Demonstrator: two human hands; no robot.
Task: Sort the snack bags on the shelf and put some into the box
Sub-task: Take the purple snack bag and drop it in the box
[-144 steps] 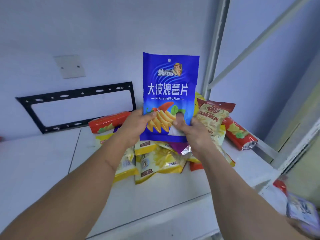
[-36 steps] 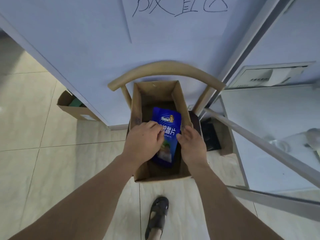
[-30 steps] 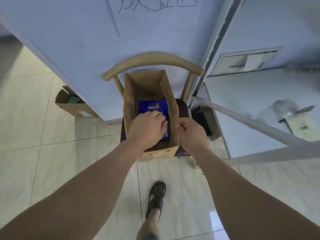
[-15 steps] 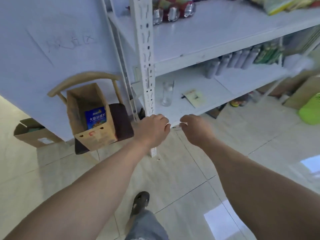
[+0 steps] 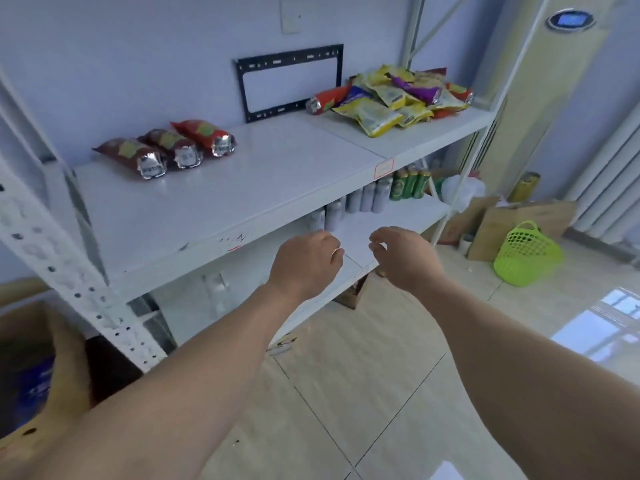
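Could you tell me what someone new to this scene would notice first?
Probably the jumbled heap of yellow, purple and red snack bags at the right end of the top shelf, and three red bags in a neat row at its left. Both hands hang empty before the shelf.

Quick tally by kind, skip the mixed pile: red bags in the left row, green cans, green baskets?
Red snack bags, left row: 3
Green cans, lower shelf: 3
Green basket, floor: 1
Total: 7
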